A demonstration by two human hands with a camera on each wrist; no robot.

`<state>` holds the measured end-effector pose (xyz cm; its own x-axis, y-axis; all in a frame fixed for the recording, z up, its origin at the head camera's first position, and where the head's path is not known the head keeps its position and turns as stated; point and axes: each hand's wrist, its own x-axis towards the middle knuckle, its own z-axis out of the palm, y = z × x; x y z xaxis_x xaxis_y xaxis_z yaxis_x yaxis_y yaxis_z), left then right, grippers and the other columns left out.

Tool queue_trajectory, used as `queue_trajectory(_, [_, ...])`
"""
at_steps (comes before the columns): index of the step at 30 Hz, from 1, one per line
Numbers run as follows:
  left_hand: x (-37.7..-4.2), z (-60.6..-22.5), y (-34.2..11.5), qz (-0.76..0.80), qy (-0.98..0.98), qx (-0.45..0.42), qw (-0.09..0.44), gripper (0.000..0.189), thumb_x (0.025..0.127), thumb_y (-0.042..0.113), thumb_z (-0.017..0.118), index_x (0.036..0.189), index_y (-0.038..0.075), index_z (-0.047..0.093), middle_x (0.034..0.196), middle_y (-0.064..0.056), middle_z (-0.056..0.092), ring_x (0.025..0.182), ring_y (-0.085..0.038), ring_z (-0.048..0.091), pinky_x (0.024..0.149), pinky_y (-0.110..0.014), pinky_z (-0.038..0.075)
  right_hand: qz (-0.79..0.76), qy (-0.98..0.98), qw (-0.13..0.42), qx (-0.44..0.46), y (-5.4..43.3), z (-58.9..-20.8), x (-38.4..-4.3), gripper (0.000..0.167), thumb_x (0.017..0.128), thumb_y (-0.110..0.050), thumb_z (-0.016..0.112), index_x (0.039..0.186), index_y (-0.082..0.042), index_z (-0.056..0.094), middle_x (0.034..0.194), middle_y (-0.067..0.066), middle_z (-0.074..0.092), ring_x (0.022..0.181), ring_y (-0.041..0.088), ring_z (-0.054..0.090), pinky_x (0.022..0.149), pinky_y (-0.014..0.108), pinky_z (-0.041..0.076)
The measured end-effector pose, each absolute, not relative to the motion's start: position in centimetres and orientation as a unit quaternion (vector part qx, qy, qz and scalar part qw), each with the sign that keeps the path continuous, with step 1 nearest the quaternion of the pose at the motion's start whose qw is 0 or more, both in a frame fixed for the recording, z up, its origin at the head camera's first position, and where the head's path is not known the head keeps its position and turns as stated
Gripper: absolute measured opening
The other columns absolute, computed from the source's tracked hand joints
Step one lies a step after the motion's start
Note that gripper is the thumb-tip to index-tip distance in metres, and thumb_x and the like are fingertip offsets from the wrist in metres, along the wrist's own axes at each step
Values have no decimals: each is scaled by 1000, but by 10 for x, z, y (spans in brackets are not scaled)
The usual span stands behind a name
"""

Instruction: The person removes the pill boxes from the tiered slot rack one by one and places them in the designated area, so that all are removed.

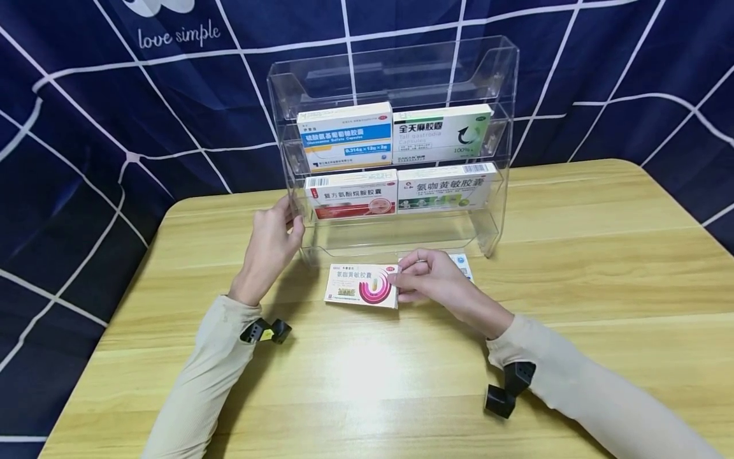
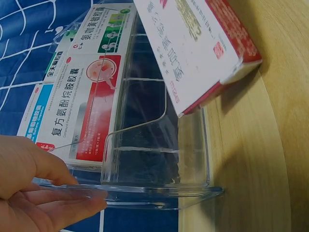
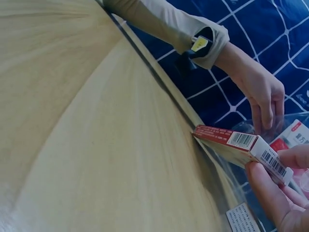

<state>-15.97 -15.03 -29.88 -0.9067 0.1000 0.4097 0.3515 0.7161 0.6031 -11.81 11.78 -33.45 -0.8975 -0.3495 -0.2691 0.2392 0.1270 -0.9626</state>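
1. Just below centre frame, one white-and-pink medicine box (image 1: 361,285), its right end pinched between thumb and fingers of the right hand (image 1: 432,280).
2. Left of centre, the left hand (image 1: 269,242) has thumb and fingers pinching the side of one clear rack (image 1: 413,237).
3. Upper middle, that rack's got four boxes, two rows of two: blue-striped box (image 1: 344,139) and green-cornered box (image 1: 441,137) up top, red-bottomed box (image 1: 351,196) and green-strip box (image 1: 447,188) underneath.
4. Right of centre, one more white pack (image 1: 462,262), mostly hidden behind the right hand, on one wooden table (image 1: 355,414).
5. Lower left and lower right, two beige sleeves (image 1: 201,376).
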Motion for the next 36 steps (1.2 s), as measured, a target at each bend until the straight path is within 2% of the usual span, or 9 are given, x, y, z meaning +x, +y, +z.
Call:
queue_trajectory(7, [-159,-299,-150,-354,-910,-124,174,21,88,-8,49,104,-15,60,107,-30,66,99,-38,67,85,-40,59,-657,722,214,-32,115,-334,-120,38,86,-2,69,116,9,48,89,11,66,75,18,69,76,33,62])
queue_trajectory(10, [-160,-299,-150,-354,-910,-124,175,22,88,-8,50,105,-15,60,107,-30,66,99,-38,67,85,-40,59,-641,743,183,-55,115,-335,-120,39,85,-3,71,115,9,49,88,14,65,75,20,69,74,34,62])
queue_trajectory(16, [-160,-299,-149,-352,-911,-123,177,20,87,-8,50,103,-14,60,106,-29,66,99,-38,67,85,-40,59,-502,853,28,-138,118,-336,-117,30,84,-11,74,107,1,59,98,13,67,74,18,66,64,28,61])
queue_trajectory(20, [-160,-298,-149,-352,-910,-123,180,21,87,-8,50,104,-15,60,107,-29,66,99,-38,67,85,-40,59,-413,882,-47,-222,111,-332,-112,24,81,-4,74,104,0,65,101,11,68,84,21,66,75,29,61])
queue_trajectory(25, [-160,-298,-150,-354,-911,-118,176,22,87,-7,50,106,-15,60,109,-29,65,100,-37,67,86,-39,59,-266,902,-49,-336,91,-328,-106,27,79,-4,75,105,-1,68,114,13,66,104,28,64,91,36,57])
queue_trajectory(28, [-159,-298,-150,-358,-911,-116,171,23,88,-7,50,107,-15,59,110,-29,65,101,-37,66,86,-39,59,-199,903,-44,-379,79,-329,-104,20,78,-2,74,97,-3,68,110,12,66,104,28,63,86,35,59])
queue_trajectory(32, [-159,-299,-150,-359,-911,-118,169,23,88,-7,49,107,-15,59,110,-29,65,101,-37,66,87,-40,59,-157,897,-61,-408,69,-331,-102,12,79,6,70,85,-4,64,94,7,65,89,24,63,71,30,61])
queue_trajectory(34, [-159,-298,-150,-359,-910,-119,170,23,88,-7,49,108,-14,59,110,-29,65,101,-37,66,87,-40,59,-139,898,-62,-412,65,-331,-102,16,78,12,66,85,-2,65,96,9,66,88,24,63,71,31,61])
queue_trajectory(36, [-159,-298,-150,-360,-910,-120,170,23,88,-7,50,107,-14,59,110,-29,65,101,-37,66,87,-39,59,-119,903,-51,-409,63,-330,-102,20,78,16,62,89,0,68,102,12,68,94,27,64,78,33,61])
